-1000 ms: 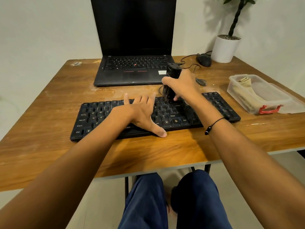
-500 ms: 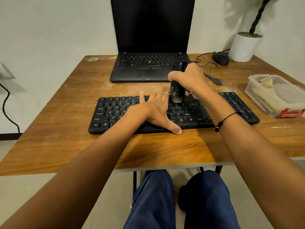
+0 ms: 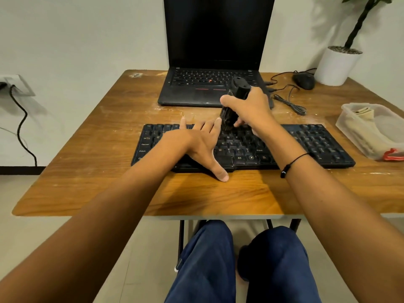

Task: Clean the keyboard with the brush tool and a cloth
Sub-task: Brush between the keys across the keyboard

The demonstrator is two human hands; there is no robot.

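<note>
Left hand (image 3: 197,143) lies flat, fingers straight, pinning the keyboard (image 3: 314,143) mid-desk (image 3: 91,171), w/ right hand (image 3: 251,108) gripping the brush (image 3: 231,106) upright, bristles on top rows: best to keep strokes short, light, along rows.

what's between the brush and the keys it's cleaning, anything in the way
Nothing visible. The right hand grips the brush tool, bristle end down on the keyboard. The left hand lies flat beside it, not under it.
</note>
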